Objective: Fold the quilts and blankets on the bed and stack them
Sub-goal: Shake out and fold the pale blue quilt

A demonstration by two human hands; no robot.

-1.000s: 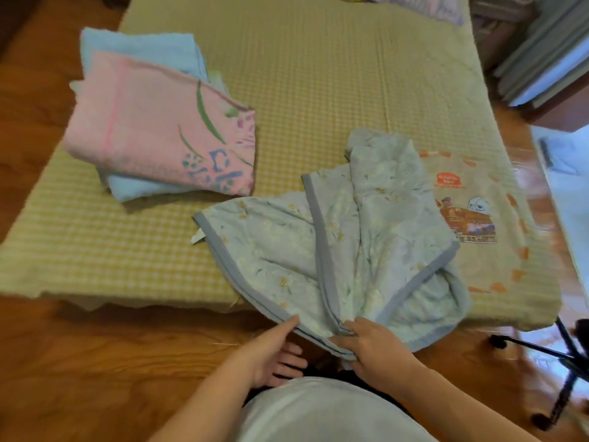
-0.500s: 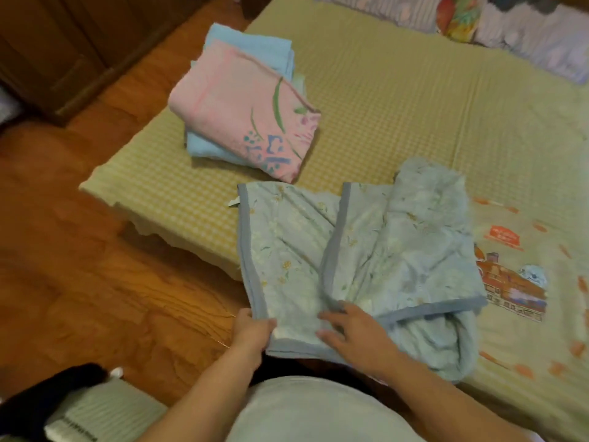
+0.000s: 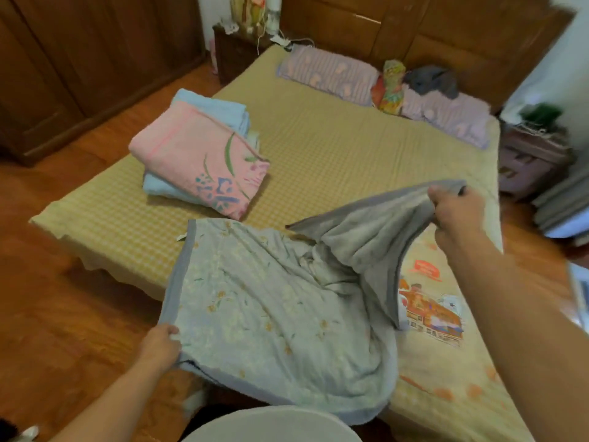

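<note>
A light blue floral quilt with a grey border lies half open on the near corner of the bed. My left hand grips its near left corner at the bed's edge. My right hand grips another corner and holds it up over the bed, so the grey plush underside shows. A folded pink blanket sits on top of a folded light blue blanket at the bed's left side.
Two purple pillows and a colourful cushion lie at the headboard. A yellow printed sheet covers the near right of the bed. Wooden wardrobes stand on the left, nightstands at both sides, and wood floor lies around the bed.
My right hand has pulled a quilt corner up and away to the right, which opens the quilt. My left hand keeps the near left corner. The view has tilted up towards the headboard.
</note>
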